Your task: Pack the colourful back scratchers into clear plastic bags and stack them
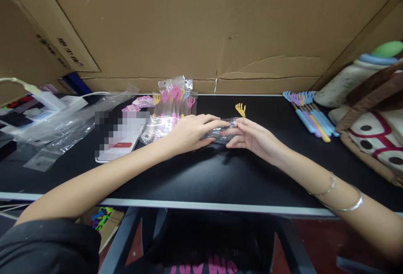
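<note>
My left hand (pixel 193 131) has its fingers and thumb closed on a small clear plastic bag (pixel 220 129) above the middle of the black table. From the other side, my right hand (pixel 252 137) pinches the same bag near its end. A yellow claw-shaped back scratcher head (pixel 241 109) shows just beyond my right fingertips. Its handle is hidden, and I cannot tell whether my right hand touches it. Behind my left hand lie several bagged back scratchers (pixel 174 101) with pink, yellow and blue heads, partly covered by my wrist.
Several loose back scratchers (pixel 311 116) lie at the right, beside a cloth bag (pixel 371 135) and a bottle (pixel 343 80). At the left are a phone (pixel 124 139), printed cards (pixel 143 102), empty plastic bags (pixel 75 118) and a white charger (pixel 48 98). Cardboard (pixel 189 26) walls the back.
</note>
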Available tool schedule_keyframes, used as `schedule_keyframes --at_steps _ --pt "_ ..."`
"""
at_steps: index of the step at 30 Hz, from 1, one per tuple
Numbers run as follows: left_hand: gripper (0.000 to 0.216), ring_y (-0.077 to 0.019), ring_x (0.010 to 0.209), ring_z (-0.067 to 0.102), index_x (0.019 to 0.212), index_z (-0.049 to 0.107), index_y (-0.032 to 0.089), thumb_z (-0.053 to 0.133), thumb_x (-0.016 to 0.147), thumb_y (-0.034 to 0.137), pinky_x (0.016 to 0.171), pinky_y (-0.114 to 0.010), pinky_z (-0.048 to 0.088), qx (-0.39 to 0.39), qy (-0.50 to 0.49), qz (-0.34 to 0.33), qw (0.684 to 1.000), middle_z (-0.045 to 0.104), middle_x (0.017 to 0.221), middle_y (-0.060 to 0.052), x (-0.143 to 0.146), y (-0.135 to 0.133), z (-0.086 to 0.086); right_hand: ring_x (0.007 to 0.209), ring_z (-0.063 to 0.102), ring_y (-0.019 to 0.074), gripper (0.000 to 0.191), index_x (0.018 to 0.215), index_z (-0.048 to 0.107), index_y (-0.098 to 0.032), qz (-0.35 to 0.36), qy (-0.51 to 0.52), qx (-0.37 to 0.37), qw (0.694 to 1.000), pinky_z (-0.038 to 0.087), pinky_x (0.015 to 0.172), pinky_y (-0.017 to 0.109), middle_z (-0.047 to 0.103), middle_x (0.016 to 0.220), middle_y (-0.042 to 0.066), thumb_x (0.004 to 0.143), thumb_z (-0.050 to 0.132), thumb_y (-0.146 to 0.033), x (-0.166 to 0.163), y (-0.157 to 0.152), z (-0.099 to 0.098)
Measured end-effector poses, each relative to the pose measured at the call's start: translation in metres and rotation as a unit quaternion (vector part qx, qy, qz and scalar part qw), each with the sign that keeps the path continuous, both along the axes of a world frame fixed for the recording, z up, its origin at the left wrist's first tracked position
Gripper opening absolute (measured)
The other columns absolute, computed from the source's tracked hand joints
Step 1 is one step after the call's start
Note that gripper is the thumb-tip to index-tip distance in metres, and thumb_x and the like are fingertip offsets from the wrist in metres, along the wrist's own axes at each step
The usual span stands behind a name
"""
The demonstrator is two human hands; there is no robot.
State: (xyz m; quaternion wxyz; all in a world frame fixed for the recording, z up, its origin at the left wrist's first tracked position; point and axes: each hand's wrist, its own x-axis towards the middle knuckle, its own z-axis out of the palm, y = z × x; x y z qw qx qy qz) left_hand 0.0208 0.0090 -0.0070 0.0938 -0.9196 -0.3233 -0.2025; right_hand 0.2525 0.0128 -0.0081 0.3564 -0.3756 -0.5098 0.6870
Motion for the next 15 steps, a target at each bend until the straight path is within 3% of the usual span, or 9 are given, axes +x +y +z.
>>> schedule_keyframes --at_steps 4,9,15 --pt "0.043 -0.0184 0.105 0.065 0.136 0.051 0.026 0.059 0.094 0.029 0.077 -0.026 0.049 0.002 -0.001 0.006 1.000 0.063 0.130 -0.005 -0.0003 -0.0007 -0.0008 0.065 0.072 0.0173 0.017 0.093 0.053 -0.024 0.022 -0.007 0.010 1.000 0.058 0.079 0.041 0.077 0.103 0.005 0.094 0.055 -0.041 0.0007 -0.0009 0.0021" --pt "0.042 -0.0176 0.102 0.066 0.136 0.051 0.026 0.056 0.095 0.025 0.076 -0.026 0.049 0.011 -0.003 0.007 1.000 0.064 0.126 -0.005 0.0002 -0.0022 0.0002 0.077 0.074 0.0192 0.030 0.110 0.059 -0.026 0.067 -0.043 0.035 0.996 0.056 0.085 0.042 0.073 0.120 0.007 0.092 0.057 -0.049 0.0012 -0.0026 0.0018" --pt "0.045 -0.0187 0.105 0.065 0.138 0.048 0.026 0.057 0.095 0.026 0.079 -0.027 0.050 -0.001 -0.004 0.009 1.000 0.064 0.128 -0.004 0.0001 -0.0018 0.0027 0.080 0.075 0.0195 0.032 0.116 0.061 -0.024 0.069 -0.012 0.035 0.997 0.056 0.089 0.042 0.073 0.120 0.008 0.091 0.061 -0.044 0.0006 -0.0016 -0.0005"
